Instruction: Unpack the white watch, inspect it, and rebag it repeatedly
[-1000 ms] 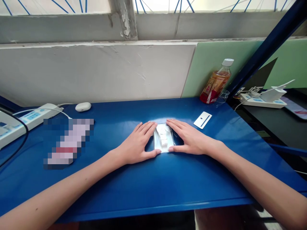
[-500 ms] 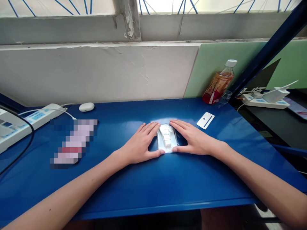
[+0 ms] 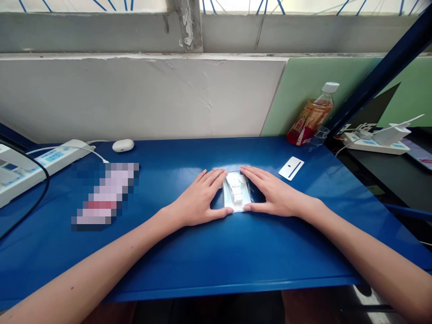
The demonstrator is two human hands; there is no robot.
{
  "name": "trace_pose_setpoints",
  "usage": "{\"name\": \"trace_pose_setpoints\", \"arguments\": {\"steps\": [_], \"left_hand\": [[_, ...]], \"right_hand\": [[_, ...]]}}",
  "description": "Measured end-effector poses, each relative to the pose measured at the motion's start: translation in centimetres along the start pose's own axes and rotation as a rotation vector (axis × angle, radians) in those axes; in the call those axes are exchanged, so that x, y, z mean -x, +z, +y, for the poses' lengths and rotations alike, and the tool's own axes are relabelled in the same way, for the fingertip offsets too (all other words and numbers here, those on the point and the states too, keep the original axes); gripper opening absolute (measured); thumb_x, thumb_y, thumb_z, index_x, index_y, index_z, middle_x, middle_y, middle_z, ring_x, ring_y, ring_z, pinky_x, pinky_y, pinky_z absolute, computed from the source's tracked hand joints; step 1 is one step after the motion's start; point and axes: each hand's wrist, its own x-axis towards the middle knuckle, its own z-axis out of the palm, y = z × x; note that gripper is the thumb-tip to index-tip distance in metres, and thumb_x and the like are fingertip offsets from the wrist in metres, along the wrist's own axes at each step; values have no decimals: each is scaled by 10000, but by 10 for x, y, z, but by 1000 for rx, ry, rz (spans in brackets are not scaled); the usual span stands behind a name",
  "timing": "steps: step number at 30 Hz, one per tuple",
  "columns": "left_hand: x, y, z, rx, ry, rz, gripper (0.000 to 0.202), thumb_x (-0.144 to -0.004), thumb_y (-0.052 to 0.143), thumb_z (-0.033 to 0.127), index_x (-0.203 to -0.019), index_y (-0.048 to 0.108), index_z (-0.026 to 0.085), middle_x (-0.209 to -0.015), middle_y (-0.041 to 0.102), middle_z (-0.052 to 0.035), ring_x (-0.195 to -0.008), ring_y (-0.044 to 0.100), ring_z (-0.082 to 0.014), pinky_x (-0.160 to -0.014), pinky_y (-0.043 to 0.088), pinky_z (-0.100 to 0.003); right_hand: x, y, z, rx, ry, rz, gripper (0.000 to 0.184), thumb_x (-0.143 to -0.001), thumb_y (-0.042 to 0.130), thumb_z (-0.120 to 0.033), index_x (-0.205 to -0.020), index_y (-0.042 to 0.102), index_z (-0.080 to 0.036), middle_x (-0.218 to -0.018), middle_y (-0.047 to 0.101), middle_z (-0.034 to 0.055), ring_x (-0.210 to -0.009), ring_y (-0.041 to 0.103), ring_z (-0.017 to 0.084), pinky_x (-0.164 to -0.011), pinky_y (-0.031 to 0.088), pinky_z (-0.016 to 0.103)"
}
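Observation:
A small clear plastic packet (image 3: 236, 195) with white parts inside lies flat on the blue table (image 3: 216, 252). My left hand (image 3: 199, 202) rests palm down just left of it, fingers stretched out, thumb touching the packet's near edge. My right hand (image 3: 273, 195) lies flat on the packet's right side, fingers out, thumb at the near edge. Neither hand lifts the packet; both frame it against the tabletop.
A white card (image 3: 290, 168) lies right of my hands. An orange drink bottle (image 3: 312, 117) leans at the back right. A white earbud case (image 3: 123, 145) and a power strip (image 3: 40, 164) sit at the left, beside a blurred-out object (image 3: 104, 195). Another power strip (image 3: 374, 141) is at the far right.
Both hands stay flat on either side of the packet. Only the camera view has shifted slightly, so everything sits a little to the right.

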Motion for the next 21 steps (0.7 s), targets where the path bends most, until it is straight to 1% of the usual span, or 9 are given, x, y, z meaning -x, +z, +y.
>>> {"name": "trace_pose_setpoints", "arguments": {"steps": [5, 8, 10, 14, 18, 21], "left_hand": [[0, -1, 1, 8, -8, -1, 917, -897, 518, 674, -1565, 220, 120, -1611, 280, -170, -1499, 236, -325, -1227, 166, -502], [1, -1, 1, 3, -7, -3, 914, -898, 521, 666, -1567, 214, 125, -1614, 272, -170, -1500, 235, -322, -1228, 166, -495], [1, -1, 0, 6, -5, 1, 908, -898, 524, 662, -1570, 210, 139, -1615, 272, -167, -1499, 236, -326, -1226, 171, -499], [1, 0, 0, 17, 4, 16, 904, -894, 528, 665, -1575, 198, 171, -1610, 291, -158, -1494, 248, -335, -1218, 184, -511], [1, 1, 0, 18, 9, 21, 917, -890, 528, 666, -1567, 205, 139, -1603, 297, -176, -1492, 254, -332, -1221, 186, -515], [2, 1, 0, 3, 3, 20, 913, -897, 532, 631, -1561, 196, 102, -1610, 269, -195, -1498, 238, -327, -1225, 186, -507]], "right_hand": [[1, -1, 1, -26, -4, 2, 929, -860, 575, -658, -1541, 293, -93, -1548, 390, 255, -1435, 375, 395, -1122, 388, 593], [2, -1, 2, -22, 0, -12, 880, -891, 550, -627, -1539, 300, -86, -1557, 376, 253, -1439, 373, 384, -1130, 386, 574], [2, -2, 3, -23, 2, -7, 850, -905, 545, -602, -1540, 301, -91, -1555, 381, 249, -1437, 377, 382, -1132, 385, 570], [2, -2, 3, -37, 1, 4, 855, -903, 548, -596, -1553, 279, -110, -1548, 396, 244, -1427, 390, 391, -1121, 392, 590], [2, -1, 4, -31, -1, 5, 854, -901, 547, -604, -1541, 298, -97, -1548, 393, 249, -1432, 384, 383, -1128, 386, 580], [3, -1, 4, -23, -7, 21, 829, -901, 551, -600, -1514, 347, -80, -1529, 421, 253, -1415, 411, 375, -1124, 401, 555]]}}
